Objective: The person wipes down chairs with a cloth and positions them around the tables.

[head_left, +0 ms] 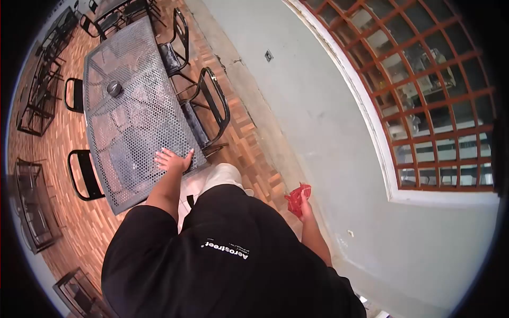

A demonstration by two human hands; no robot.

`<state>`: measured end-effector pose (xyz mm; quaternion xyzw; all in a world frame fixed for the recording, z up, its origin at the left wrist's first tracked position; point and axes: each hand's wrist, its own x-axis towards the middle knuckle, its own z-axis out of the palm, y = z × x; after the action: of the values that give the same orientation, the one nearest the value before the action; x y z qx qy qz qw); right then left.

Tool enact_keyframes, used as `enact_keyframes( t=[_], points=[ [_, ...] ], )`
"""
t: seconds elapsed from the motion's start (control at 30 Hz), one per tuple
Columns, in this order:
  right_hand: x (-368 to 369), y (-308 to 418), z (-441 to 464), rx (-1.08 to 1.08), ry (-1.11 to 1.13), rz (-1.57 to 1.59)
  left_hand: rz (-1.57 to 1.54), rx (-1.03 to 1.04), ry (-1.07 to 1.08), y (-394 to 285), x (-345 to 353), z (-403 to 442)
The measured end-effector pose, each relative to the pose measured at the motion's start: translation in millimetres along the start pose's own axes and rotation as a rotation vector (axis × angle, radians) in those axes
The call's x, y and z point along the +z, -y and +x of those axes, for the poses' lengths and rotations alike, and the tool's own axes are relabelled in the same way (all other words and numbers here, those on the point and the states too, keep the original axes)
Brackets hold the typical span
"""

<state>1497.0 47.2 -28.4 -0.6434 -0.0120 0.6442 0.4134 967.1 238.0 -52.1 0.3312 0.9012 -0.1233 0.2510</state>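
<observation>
My left hand (pixel 174 160) lies spread over the near end of a grey perforated metal table (pixel 143 122), fingers apart and holding nothing. Off to the right, beside the wall, my right hand (pixel 306 208) is closed round a crumpled red cloth (pixel 298 199), which sticks out past the fingers. A round dark object (pixel 114 88) stands on the table towards its far half.
Black metal chairs (pixel 212 106) line the table's right side, with more chairs (pixel 85 175) on its left. A pale wall (pixel 318 116) with a red-barred window (pixel 424 90) runs along the right. Several dark furniture frames (pixel 34 204) are at the far left.
</observation>
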Motion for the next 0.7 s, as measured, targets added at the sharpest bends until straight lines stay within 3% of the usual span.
enact_keyframes(
  t=[0.1,0.27,0.5,0.7],
  points=[
    [48,100,51,-0.1,0.096,-0.282,-0.025,-0.022,0.004,1,3,0],
    [197,201,135,-0.126,0.403,-0.31,-0.034,0.004,-0.021,-2,3,-1],
    [417,211,238,-0.017,0.642,-0.477,-0.006,-0.009,0.031,-7,1,11],
    [537,168,226,0.05,0.675,-0.563,0.01,-0.027,0.125,-4,-13,12]
  ],
)
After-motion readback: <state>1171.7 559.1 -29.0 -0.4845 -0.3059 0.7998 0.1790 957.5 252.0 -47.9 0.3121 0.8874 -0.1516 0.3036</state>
